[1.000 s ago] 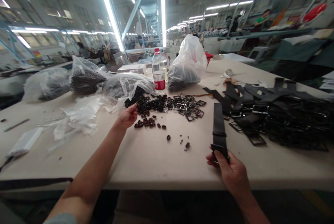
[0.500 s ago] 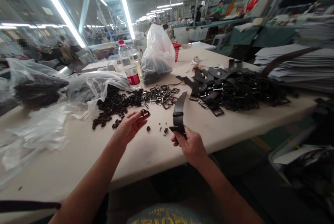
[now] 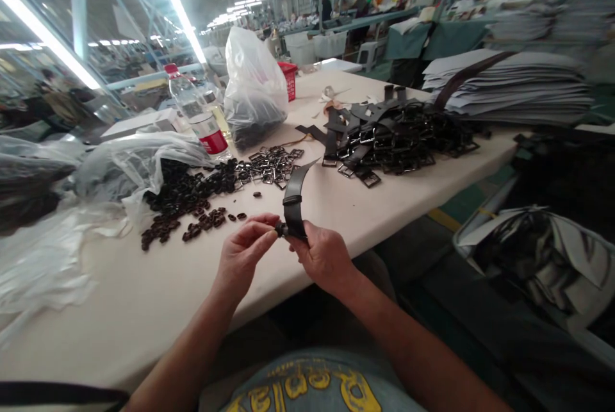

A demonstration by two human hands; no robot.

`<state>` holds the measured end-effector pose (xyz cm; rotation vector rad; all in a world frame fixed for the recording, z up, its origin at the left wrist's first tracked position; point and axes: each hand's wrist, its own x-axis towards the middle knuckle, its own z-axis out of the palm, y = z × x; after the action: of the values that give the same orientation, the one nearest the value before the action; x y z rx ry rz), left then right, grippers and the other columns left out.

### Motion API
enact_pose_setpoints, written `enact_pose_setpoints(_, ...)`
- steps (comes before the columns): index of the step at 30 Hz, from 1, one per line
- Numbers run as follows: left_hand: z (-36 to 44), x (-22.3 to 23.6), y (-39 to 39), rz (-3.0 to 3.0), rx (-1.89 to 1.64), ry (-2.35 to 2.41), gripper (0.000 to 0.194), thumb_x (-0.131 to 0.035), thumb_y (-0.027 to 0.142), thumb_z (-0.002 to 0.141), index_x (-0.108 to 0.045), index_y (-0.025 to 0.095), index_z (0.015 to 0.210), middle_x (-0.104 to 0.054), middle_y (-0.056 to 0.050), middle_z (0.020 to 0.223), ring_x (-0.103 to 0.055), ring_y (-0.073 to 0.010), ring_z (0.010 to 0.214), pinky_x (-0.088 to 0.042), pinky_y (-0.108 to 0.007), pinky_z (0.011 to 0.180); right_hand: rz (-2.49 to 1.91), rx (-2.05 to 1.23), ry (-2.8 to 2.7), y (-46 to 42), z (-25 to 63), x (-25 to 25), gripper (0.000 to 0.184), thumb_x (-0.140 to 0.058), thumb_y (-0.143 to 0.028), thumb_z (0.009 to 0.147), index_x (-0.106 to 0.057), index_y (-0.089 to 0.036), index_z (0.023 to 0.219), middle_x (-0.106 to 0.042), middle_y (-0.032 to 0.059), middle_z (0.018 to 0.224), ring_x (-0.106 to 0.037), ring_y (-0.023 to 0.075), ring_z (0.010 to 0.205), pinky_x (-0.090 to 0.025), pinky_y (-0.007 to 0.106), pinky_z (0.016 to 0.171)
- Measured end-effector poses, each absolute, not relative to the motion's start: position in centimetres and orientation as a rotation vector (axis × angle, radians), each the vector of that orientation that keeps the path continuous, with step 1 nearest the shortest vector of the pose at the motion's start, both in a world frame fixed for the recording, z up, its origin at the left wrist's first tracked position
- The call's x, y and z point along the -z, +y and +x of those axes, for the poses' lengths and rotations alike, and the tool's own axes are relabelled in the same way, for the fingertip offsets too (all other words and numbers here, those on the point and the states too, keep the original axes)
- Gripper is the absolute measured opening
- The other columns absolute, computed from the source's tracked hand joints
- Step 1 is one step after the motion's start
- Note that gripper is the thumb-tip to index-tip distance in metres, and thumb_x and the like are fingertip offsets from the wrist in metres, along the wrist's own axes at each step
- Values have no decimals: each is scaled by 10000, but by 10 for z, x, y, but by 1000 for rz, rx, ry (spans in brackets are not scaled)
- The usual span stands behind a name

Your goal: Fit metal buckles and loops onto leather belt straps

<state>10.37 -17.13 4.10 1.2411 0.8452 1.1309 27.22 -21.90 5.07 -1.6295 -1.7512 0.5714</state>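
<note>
While fingers [image 3: 300,247] hold strap [image 3: 293,212], shirt lettering [image 3: 319,381] (yellow)

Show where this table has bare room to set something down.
Bare tabletop shows between the left forearm and the white plastic, and between the right hand and the strap pile. Crowded beyond the left hand: dark loops, buckles, a bottle.

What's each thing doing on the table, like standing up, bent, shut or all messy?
Flat black strap: held, bent
Bare left grip: pinching small dark piece
Bare right grip: closed on strap
Clear plastic bottle with red cap: upright, capped
Translucent white plastic bag: standing
Small dark oval loops: loose, scattered
Square shiny metal buckles: loose, heaped
Black strap pile: jumbled
</note>
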Motion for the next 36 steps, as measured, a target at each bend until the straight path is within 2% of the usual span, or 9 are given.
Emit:
enact_pose_setpoints(3,109,-45,-176,1256,-1151,816,113,-784,295,769,-740,224,693,-683,-39,1031,-611,-161,972,-505,-251,872,-1692,-523,-1810,-222,272,-49,420,-401,-518,985,-592,-144,993,-734,99,843,-693,208,756,-418,274,646)
enact_pose_setpoints(8,117,-44,-179,1194,-1189,762,119,-846,275,684,-739,227,711,-683,-30,876,-620,-152,870,-523,-245,795,-1598,-800,-1690,-226,273,-51,315,-484,-457,962,-597,-164,977,-719,35,781,-608,121,549,-405,235,569)
enact_pose_setpoints(12,120,-40,-182,1126,-1187,793,257,-885,291,623,-761,254,844,-703,-12,808,-620,-127,721,-525,-221,653,-1432,-985,-1604,-227,277,-53,234,-511,-387,944,-593,-177,881,-689,-5,711,-551,82,482,-389,202,510)
enact_pose_setpoints(14,120,-39,-182,1163,-1188,788,254,-877,294,638,-773,268,868,-704,-10,800,-620,-120,690,-522,-209,618,-1398,-1047,-1585,-228,278,-52,237,-514,-390,939,-599,-175,884,-683,-6,716,-540,73,470,-391,191,493)
enact_pose_setpoints(19,117,-47,-179,1592,-1210,779,153,-813,206,719,-787,260,860,-692,-25,856,-642,-123,762,-526,-196,651,-1332,-1174,-1577,-228,281,-48,298,-513,-440,939,-605,-161,885,-652,-16,683,-522,64,436,-414,186,465)
enact_pose_setpoints(25,119,-55,-175,1973,-1069,826,97,-771,175,759,-788,201,851,-678,-20,830,-582,-55,595,-483,-140,533,-1154,-1373,-1387,-229,280,-36,282,-544,-422,913,-574,-145,956,-667,3,746,-540,65,438,-425,176,407)
enact_pose_setpoints(30,119,-45,-180,1932,-969,828,121,-730,212,820,-781,185,926,-606,-12,828,-584,-42,519,-472,-146,461,-1094,-1487,-1260,-229,281,-35,141,-562,-223,844,-555,-142,960,-654,-10,754,-562,55,480,-460,158,432)
enact_pose_setpoints(33,115,-43,-184,2086,-927,770,215,-612,175,912,-741,189,1083,-603,-34,924,-604,-34,564,-521,-158,550,-1092,-1493,-1277,-229,286,-37,129,-575,-163,804,-558,-141,930,-629,-30,715,-574,53,514,-464,141,459)
enact_pose_setpoints(36,111,-46,-186,2283,-945,673,296,-540,117,943,-684,188,1192,-632,-50,973,-627,-47,678,-538,-172,676,-1073,-1516,-1277,-228,289,-39,168,-626,-218,808,-561,-141,942,-611,-33,710,-592,64,551,-483,149,491)
